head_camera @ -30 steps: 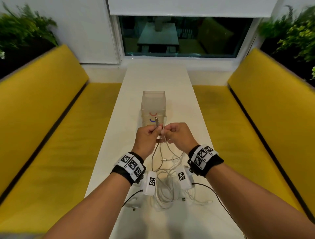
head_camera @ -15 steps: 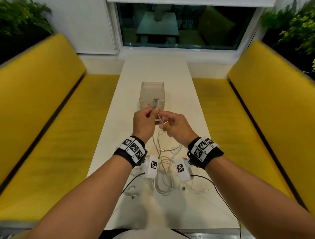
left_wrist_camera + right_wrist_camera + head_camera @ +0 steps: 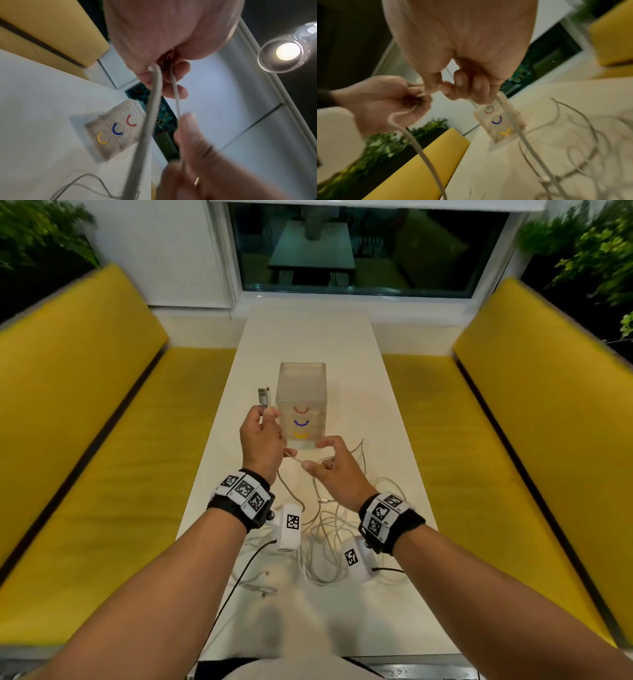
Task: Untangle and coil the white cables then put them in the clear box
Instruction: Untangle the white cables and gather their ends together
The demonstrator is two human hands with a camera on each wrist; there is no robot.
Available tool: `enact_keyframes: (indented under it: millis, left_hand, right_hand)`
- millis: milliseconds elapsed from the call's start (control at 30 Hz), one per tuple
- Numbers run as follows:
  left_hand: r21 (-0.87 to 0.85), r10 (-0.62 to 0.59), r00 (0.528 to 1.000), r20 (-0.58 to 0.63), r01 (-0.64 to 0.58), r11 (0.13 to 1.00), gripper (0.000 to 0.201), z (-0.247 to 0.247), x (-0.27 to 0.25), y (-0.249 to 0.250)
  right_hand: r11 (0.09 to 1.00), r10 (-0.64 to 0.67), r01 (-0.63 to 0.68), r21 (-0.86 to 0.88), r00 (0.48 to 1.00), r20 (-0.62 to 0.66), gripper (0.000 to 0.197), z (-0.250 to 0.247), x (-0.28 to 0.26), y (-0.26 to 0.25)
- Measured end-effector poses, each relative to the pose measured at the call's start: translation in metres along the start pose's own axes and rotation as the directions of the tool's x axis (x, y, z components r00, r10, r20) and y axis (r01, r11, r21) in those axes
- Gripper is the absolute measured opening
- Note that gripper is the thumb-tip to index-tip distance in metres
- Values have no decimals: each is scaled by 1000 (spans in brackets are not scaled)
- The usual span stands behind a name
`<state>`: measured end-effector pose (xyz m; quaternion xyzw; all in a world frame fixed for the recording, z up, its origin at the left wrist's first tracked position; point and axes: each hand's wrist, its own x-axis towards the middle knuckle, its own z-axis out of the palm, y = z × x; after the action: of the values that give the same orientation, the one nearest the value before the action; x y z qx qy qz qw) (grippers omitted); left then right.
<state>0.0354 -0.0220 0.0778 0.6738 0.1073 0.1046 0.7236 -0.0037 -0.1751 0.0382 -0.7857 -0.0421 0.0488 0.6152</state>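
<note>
Left hand (image 3: 262, 436): pinches cable (image 3: 291, 455) near its plugs (image 3: 263, 397), left of box (image 3: 301, 402). Right hand (image 3: 330, 467): fingers curled round same cable, before box. Tangle (image 3: 322, 546) on bench (image 3: 308, 337). Step: untangling, judged. Next: draw length free, coil.

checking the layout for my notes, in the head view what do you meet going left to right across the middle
left yellow bench → left hand gripping white cable ends → clear box → right hand pinching the cable → right yellow bench

head view downward, wrist views close
</note>
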Motion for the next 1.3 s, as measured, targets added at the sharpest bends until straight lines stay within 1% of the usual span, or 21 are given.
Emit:
enact_keyframes:
  millis: [67,133,200,233,300,433,467,533,600,633,700,767,833,900,933,967,1000,1033,1100,1200,1300]
  left_hand:
    - [-10,-3,999,-32,2,1000,25,0,3,0]
    - [-4,4,996,-84,-4,1000,26,-2,7,-1]
    - [-12,35,986,-162,-37,999,26,-6,13,0]
    - [-21,51,979,-200,-56,998,26,-9,17,2]
    - [-34,64,967,-246,-75,997,28,-16,25,5]
    - [-60,89,956,-279,-110,992,32,-24,32,7]
    - [-62,90,958,-274,-111,992,34,-24,33,6]
    - [-32,89,972,-219,-98,995,37,-23,33,2]
    - [42,101,990,-102,-97,994,36,-21,27,-2]
    - [82,104,994,-41,-101,992,37,-19,22,-5]
    - [135,92,995,39,-97,986,39,-13,11,-9]
    - [137,73,991,116,-89,987,43,-7,-1,-11]
    - [98,22,972,234,-46,994,50,-2,-13,-8]
    - [59,-24,927,374,2,998,51,1,-22,-3]
    - [62,-33,903,428,7,998,50,2,-23,-1]
    - [73,-22,889,457,-12,997,50,3,-24,1]
    - [87,-1,889,457,-44,995,48,5,-24,3]
    - [96,18,901,433,-65,993,45,7,-24,6]
    - [70,39,937,347,-67,995,41,9,-21,10]
    - [-42,46,979,198,-39,998,41,7,-10,21]
    - [-149,45,990,133,-25,988,39,-2,6,32]
  right_hand:
    - [999,51,-51,-11,998,-23,40,-4,2,15]
    - [995,63,-60,-84,997,37,53,-8,-1,27]
    - [986,86,-71,-151,992,93,65,-13,-8,38]
    - [984,105,-90,-154,990,93,63,-17,-12,44]
    - [982,144,-135,-133,988,58,54,-24,-17,56]
    - [968,208,-197,-154,976,61,34,-21,-11,59]
    - [969,224,-214,-120,972,72,28,-20,-9,56]
    - [971,234,-237,33,970,71,19,-20,-5,46]
    - [963,217,-223,155,975,50,15,-22,-2,28]
    - [958,210,-214,192,977,41,16,-22,-1,16]
    - [944,192,-194,268,981,36,19,-21,1,-9]
    - [932,164,-166,323,986,35,21,-20,2,-29]
    - [936,132,-136,325,991,35,21,-20,3,-40]
    - [948,120,-122,294,992,26,21,-18,4,-46]
    - [955,124,-122,269,992,12,21,-18,4,-48]
    - [961,127,-122,248,992,-3,20,-18,5,-49]
    - [964,128,-121,236,992,-14,19,-18,5,-49]
    - [963,129,-122,241,992,-13,21,-18,5,-49]
    - [947,135,-136,290,991,24,29,-17,2,-47]
    - [937,155,-174,302,984,86,35,-17,-6,-31]
    - [937,199,-222,271,974,110,38,-15,-17,-4]
